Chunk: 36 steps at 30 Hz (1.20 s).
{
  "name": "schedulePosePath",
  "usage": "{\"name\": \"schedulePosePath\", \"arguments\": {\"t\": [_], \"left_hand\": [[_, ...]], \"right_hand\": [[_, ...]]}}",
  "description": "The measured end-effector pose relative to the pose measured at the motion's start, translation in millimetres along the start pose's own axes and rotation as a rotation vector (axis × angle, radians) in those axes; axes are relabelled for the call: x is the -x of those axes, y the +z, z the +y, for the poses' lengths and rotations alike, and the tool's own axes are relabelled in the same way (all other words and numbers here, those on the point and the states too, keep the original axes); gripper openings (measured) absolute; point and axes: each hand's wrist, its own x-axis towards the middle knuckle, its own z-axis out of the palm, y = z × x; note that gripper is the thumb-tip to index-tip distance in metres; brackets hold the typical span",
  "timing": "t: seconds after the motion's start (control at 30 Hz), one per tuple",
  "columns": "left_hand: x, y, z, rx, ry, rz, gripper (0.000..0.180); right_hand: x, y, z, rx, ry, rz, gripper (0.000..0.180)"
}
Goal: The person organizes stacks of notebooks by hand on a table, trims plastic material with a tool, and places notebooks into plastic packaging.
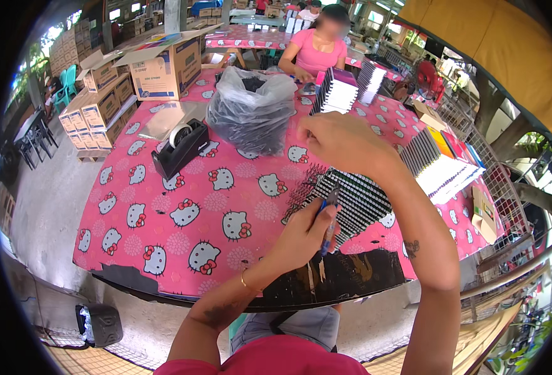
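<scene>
My left hand (pixel 311 230) is closed around a pair of pliers with blue handles (pixel 327 244), its dark jaws pointing away from me. Under and beyond the pliers lies a stack of coil-bound notebooks (pixel 357 203), edges toward me, with thin black coil ends sticking out on its left side. Over the far edge of this stack hovers my right hand (pixel 341 139), its fingers curled closed. Whatever those fingers may hold is hidden from view.
A plastic bag of black coils (pixel 251 115), a black tape dispenser (pixel 181 149) and an opened carton (pixel 166 69) stand on the pink table (pixel 182 250). More notebook stacks (pixel 441 165) sit at the right. Across the table, a person in pink (pixel 319 50) handles things.
</scene>
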Motion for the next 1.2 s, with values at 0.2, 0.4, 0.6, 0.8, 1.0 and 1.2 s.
{"name": "schedulePosePath", "arguments": {"t": [0.2, 0.4, 0.6, 0.8, 1.0, 1.2], "left_hand": [[-9, 2, 0, 0.099, 0.002, 0.068, 0.035], [-9, -2, 7, 0.088, 0.042, 0.068, 0.033], [-1, 4, -4, 0.093, 0.003, 0.046, 0.039], [-11, 3, -3, 0.072, 0.039, 0.097, 0.04], [-7, 1, 0, -0.008, 0.039, 0.044, 0.035], [-9, -1, -9, 0.206, -0.07, 0.104, 0.038]], "right_hand": [[-1, 8, -3, 0.13, 0.002, -0.102, 0.023], [2, 2, -3, 0.25, -0.015, -0.268, 0.032], [4, 1, -1, 0.223, 0.044, -0.284, 0.033], [3, -5, -4, 0.187, 0.063, -0.327, 0.032], [4, -3, -4, 0.19, 0.061, -0.26, 0.033], [1, 4, -2, 0.244, 0.006, -0.343, 0.027]]}}
